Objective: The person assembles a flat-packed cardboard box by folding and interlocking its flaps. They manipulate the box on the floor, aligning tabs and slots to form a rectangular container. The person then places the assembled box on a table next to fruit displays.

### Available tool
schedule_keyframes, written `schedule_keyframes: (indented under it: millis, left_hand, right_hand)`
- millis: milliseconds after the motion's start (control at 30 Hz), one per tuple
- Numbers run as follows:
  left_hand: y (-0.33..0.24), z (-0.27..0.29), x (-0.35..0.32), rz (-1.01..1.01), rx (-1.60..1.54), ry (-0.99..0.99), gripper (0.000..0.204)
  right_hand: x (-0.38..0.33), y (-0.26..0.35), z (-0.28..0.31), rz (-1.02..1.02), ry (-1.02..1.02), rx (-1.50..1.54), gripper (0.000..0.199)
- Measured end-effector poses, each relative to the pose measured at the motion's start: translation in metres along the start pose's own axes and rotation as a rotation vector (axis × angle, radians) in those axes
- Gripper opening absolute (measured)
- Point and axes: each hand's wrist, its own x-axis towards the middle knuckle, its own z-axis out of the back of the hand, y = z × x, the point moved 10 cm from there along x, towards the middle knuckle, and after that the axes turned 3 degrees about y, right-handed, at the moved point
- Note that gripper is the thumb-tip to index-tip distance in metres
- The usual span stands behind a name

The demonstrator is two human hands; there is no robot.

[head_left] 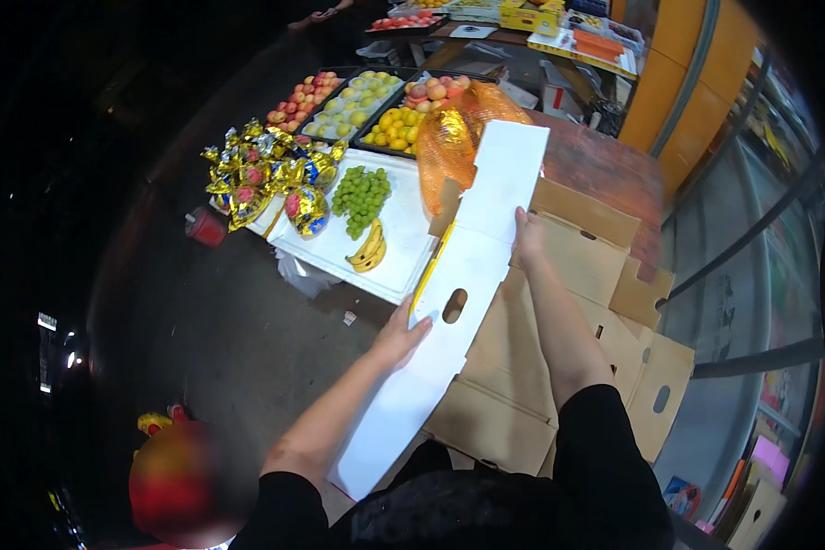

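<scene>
A long white cardboard panel [486, 261] with an oval hand hole stands tilted before me, a thin yellow edge along its left side. My left hand [401, 335] grips its left edge, thumb on the white face. At the right edge, higher up, my right hand [528, 238] is closed round it, some fingers hidden behind. Brown unfolded box cardboard [513, 353] with slots and flaps lies spread to the right and below. I cannot tell whether the panel is joined to it.
Left of the panel, a white tray [293, 240] holds green grapes [361, 195], bananas [368, 249] and foil-wrapped bundles [247, 174]. Black crates of fruit and an orange mesh bag [445, 156] lie behind. A glass-fronted case [733, 266] stands right. Another person [179, 481] is at lower left.
</scene>
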Motion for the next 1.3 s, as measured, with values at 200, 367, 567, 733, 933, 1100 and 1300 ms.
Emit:
schedule_keyframes:
  millis: [200, 367, 567, 733, 933, 1100, 1300]
  left_hand:
    - [-0.018, -0.032, -0.004, 0.034, 0.304, 0.018, 0.101]
    - [-0.033, -0.044, 0.002, -0.028, 0.351, -0.077, 0.098]
    - [-0.035, -0.048, -0.003, -0.036, 0.346, -0.091, 0.092]
    - [-0.043, -0.049, -0.004, -0.089, 0.37, -0.119, 0.09]
    - [-0.033, -0.039, 0.01, -0.067, 0.369, -0.137, 0.094]
    - [-0.08, -0.041, 0.02, -0.011, 0.307, 0.066, 0.111]
    - [-0.098, -0.03, 0.04, -0.005, 0.514, 0.068, 0.087]
  right_hand:
    - [-0.01, -0.033, 0.018, -0.295, 0.071, -0.228, 0.039]
    - [-0.053, -0.058, 0.013, -0.324, 0.063, 0.143, 0.045]
    - [-0.064, -0.062, 0.01, -0.293, 0.056, 0.24, 0.049]
    - [-0.056, -0.072, 0.019, -0.205, 0.024, 0.242, 0.048]
    - [-0.067, -0.033, -0.001, -0.078, 0.084, 0.274, 0.027]
    - [-0.105, -0.002, -0.042, -0.042, 0.175, 0.195, 0.055]
    - [-0.156, -0.001, -0.032, -0.032, 0.271, 0.209, 0.075]
